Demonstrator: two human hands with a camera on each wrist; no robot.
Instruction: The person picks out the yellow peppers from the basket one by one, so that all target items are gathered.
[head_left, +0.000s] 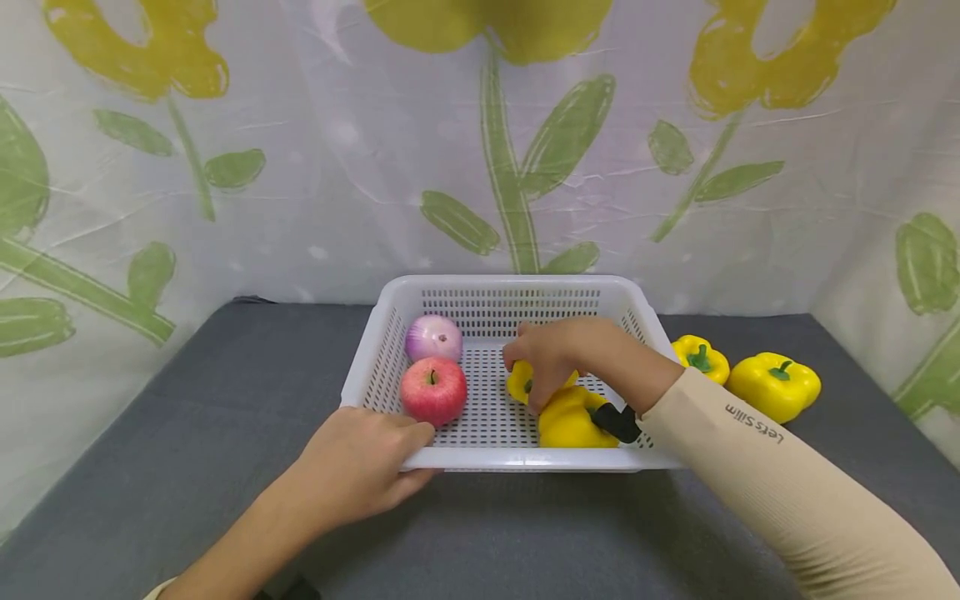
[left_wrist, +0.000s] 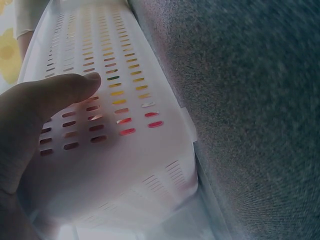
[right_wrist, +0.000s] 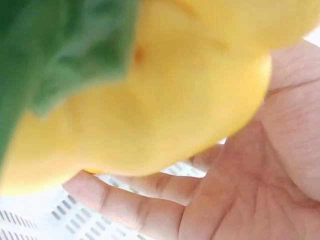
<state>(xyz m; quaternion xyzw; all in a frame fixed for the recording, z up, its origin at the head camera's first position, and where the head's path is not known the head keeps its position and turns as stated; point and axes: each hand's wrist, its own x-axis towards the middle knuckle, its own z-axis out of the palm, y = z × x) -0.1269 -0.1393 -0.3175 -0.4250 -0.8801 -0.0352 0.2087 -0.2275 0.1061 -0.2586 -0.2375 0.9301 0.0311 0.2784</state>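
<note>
A white slotted basket (head_left: 510, 293) stands on the grey surface (head_left: 225, 400), in front of a curtain with yellow flowers (head_left: 525, 125). The left hand (head_left: 358, 467) rests on the near left corner of the basket, with the fingers over the near rim and lying fairly straight; in the left wrist view the thumb (left_wrist: 60, 92) lies flat against the outer wall of the basket (left_wrist: 130, 125). This grip is relaxed and it does not close around anything.

The right hand (head_left: 558, 354) is inside the basket, right of its middle. Its fingers curl around a small yellow pepper (head_left: 519, 382), so this grip holds the pepper. In the right wrist view the pepper (right_wrist: 165, 100) fills most of the picture, with its green stem (right_wrist: 55, 45) at the upper left; the fingers (right_wrist: 130, 205) are under it and the slotted floor of the basket (right_wrist: 30, 220) shows below. I cannot tell if the pepper touches the floor of the basket.

Just near this hand, a larger yellow pepper (head_left: 566, 417) lies in the basket at the near right, against the near wall. A red apple (head_left: 433, 390) and a purple onion (head_left: 433, 337) sit on the left side of the basket, the onion just behind the apple.

Outside the basket, on the surface to the right, two more yellow peppers stand side by side: a smaller one (head_left: 701, 358) just beside the basket wall and a bigger one (head_left: 774, 385) further right.
</note>
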